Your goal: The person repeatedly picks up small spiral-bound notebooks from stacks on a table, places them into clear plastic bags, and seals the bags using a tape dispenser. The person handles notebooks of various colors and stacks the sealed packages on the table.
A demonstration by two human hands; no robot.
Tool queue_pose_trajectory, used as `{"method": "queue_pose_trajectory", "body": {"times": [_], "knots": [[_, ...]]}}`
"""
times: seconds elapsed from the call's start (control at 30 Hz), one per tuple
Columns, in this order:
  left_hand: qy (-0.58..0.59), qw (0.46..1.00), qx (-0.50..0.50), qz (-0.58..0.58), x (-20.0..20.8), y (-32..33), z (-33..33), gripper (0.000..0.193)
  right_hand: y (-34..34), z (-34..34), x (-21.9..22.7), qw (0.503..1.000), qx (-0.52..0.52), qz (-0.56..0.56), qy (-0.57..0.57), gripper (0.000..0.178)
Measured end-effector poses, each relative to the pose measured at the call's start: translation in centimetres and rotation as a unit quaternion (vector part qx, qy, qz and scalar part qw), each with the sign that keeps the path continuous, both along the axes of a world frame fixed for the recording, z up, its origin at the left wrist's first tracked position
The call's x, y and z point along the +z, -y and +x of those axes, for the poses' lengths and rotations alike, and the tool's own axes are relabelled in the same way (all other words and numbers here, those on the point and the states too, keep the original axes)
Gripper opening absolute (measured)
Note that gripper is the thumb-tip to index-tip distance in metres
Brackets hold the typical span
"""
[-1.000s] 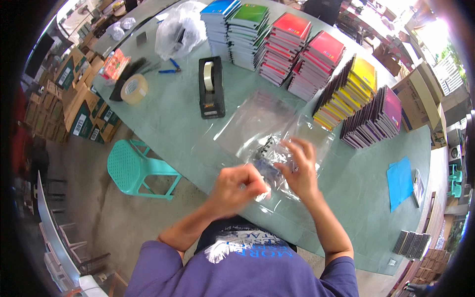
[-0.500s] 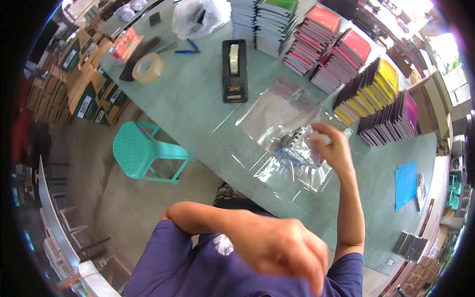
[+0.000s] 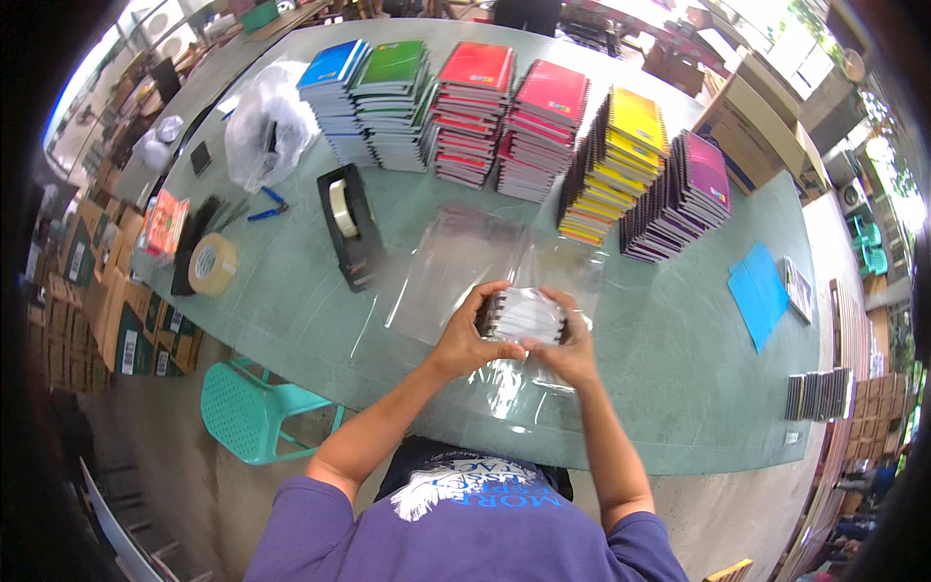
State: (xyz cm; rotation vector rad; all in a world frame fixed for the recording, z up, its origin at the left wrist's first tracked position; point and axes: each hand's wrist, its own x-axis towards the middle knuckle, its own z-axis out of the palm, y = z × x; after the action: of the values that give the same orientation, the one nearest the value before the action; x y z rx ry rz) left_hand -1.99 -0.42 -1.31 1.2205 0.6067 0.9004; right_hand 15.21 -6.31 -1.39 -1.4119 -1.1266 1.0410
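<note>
Between my two hands is a small bundle of spiral-bound notebooks [image 3: 527,316], its white page edges and dark coils showing through shiny clear wrap. My left hand [image 3: 462,339] grips its left side, thumb along the near edge. Closed on the right side is my right hand [image 3: 572,351], thumb close to the other thumb. Clear plastic bags [image 3: 454,260] lie flat on the table under and beyond the bundle. A black tape dispenser [image 3: 353,238] stands to the left of them.
Stacked notebooks line the far side: blue [image 3: 335,66], green [image 3: 396,63], red [image 3: 477,68], yellow [image 3: 635,121], purple [image 3: 700,167]. A tape roll [image 3: 212,265] and blue-handled pliers [image 3: 270,207] are at left. Blue sheets [image 3: 760,296] lie at right. A turquoise stool [image 3: 250,412] stands by the near edge.
My left hand has dropped from in front of my chest onto the bundle. My right hand has left the loose plastic and now grips the bundle's other side. The view has turned.
</note>
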Motion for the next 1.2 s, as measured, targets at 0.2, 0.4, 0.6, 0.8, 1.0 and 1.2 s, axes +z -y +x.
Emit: {"method": "queue_pose_trajectory", "body": {"times": [0.2, 0.4, 0.6, 0.8, 1.0, 1.2], "knots": [[-0.078, 0.992, 0.093, 0.027, 1.3, -1.2, 1.1, 0.049, -1.9, -4.2, 0.0, 0.986, -0.099, 0.123, -0.044, 0.02], [-0.042, 0.964, 0.102, 0.241, 6.8, -2.6, -2.4, 0.049, -0.2, -0.7, 1.7, 0.946, -0.13, 0.252, -0.155, 0.054], [-0.367, 0.684, -0.059, 0.627, 9.9, -2.3, -3.2, 0.068, 3.6, -3.5, -4.6, 0.972, -0.104, 0.172, 0.123, 0.053], [-0.464, 0.579, -0.179, 0.646, 10.4, -3.0, -0.1, 0.032, 2.1, -1.5, -4.2, 0.891, -0.093, 0.278, 0.346, 0.042], [-0.32, 0.542, -0.202, 0.75, 11.7, -0.7, -5.3, 0.033, 0.9, -0.6, 1.8, 0.817, 0.079, 0.308, 0.48, 0.038], [-0.298, 0.57, -0.192, 0.741, 11.4, -8.8, -1.4, 0.01, 1.0, -1.9, 1.8, 0.829, 0.072, 0.242, 0.498, 0.046]]}}
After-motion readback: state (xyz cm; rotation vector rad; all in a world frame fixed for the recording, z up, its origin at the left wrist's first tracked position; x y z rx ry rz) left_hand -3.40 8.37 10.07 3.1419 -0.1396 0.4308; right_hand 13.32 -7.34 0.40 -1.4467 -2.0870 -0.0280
